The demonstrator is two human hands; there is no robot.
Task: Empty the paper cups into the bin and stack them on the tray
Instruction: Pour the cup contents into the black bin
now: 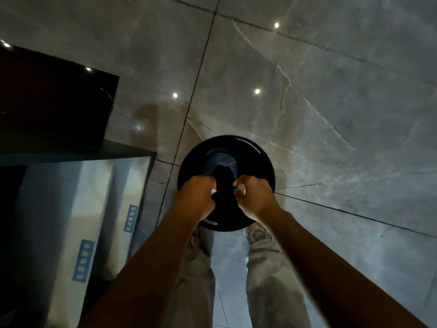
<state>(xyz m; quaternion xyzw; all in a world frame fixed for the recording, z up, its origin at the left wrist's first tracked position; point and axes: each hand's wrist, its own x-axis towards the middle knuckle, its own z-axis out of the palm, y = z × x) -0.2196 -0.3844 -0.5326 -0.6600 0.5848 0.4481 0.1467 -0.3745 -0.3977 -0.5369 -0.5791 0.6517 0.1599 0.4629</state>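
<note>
A round black bin (255,162) stands on the tiled floor right in front of my feet. Its opening (221,159) shows a dark blue-grey inside. Both hands hover over the near half of the bin, close together. My left hand (196,197) is closed around something white, apparently a paper cup (214,188), of which only a sliver peeks out between the fingers. My right hand (256,197) is closed the same way on another white cup (241,189), also mostly hidden. No tray is in view.
A dark glossy counter top (54,98) juts in at the left, with a reflective cabinet front (71,221) below it. My legs in light trousers (269,268) stand just behind the bin. Grey marble floor tiles (331,114) spread ahead and to the right.
</note>
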